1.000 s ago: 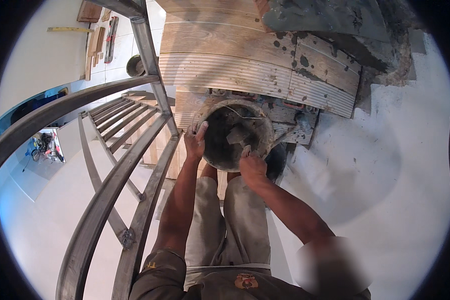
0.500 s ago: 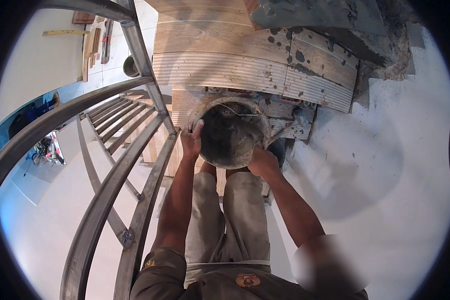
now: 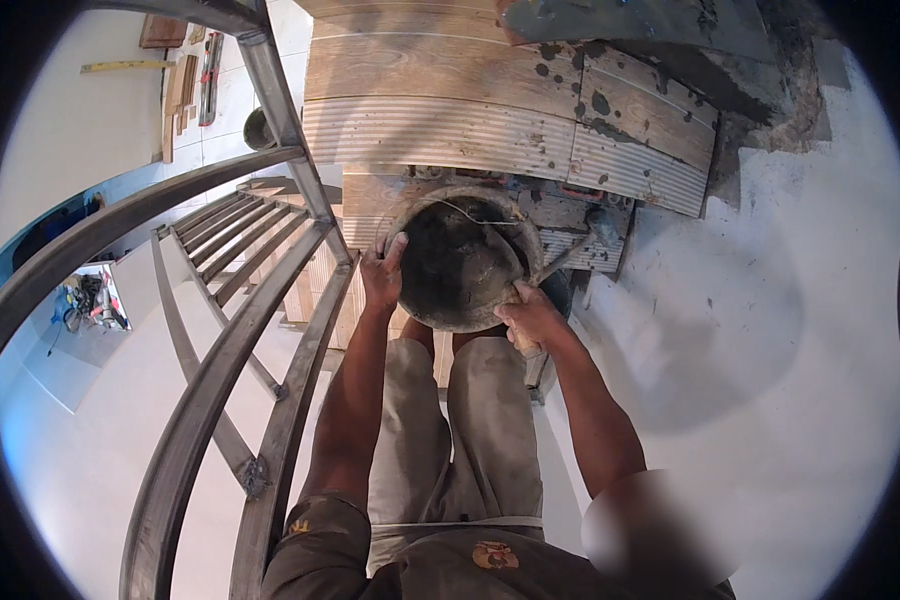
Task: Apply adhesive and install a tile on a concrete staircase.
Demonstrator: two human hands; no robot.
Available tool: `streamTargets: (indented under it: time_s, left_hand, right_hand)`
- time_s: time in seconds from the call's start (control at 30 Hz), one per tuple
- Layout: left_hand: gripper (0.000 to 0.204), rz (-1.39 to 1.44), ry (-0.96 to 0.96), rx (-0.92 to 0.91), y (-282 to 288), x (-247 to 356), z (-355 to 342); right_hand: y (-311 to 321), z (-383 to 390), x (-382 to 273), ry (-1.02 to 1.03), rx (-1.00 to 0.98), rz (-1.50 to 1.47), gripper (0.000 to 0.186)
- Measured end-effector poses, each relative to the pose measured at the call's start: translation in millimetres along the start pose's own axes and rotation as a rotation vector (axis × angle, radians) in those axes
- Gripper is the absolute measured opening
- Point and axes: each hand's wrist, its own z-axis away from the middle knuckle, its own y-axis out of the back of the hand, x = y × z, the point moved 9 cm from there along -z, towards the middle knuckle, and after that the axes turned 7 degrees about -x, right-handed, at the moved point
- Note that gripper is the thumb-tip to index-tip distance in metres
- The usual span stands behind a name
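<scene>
Gripping bucket [image 3: 452, 322] at its left rim, left hand [image 3: 381, 277]; right hand [image 3: 533, 318] clasps trowel handle [image 3: 526, 346] at bucket's right. Bucket sits between both. If left hand slips while scraping, bucket could tip, spilling grey mix [image 3: 448, 268]. Versus 1.0 s ago: blade [image 3: 507, 264] shifted from bucket's middle toward right wall.

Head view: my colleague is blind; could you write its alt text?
A person's left hand holds a bucket of dark mortar by its left side while the right hand grips a trowel. Wood-look tiles lie beyond; a metal railing stands at left.
</scene>
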Motion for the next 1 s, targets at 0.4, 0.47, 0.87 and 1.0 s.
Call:
streamTargets:
  time_s: [0.4,0.47,0.87,1.0]
  left_hand:
    - [0.029,0.165,0.033,0.008,-9,1,-4]
    - [0.034,0.223,0.118,-0.035,-15,-2,-2]
    - [0.034,0.039,0.159,0.031,-10,4,-6]
    - [0.036,-0.069,-0.198,0.098,11,9,2]
  right_hand:
    - [-10,-49,-17,0.033,0.075,0.584,0.051]
    - [7,-31,-5,0.059,0.107,0.586,0.051]
    - [-33,-65,34,0.022,0.015,1.21,0.03]
    - [-36,-7,23,-0.12,-0.249,-0.497,0.018]
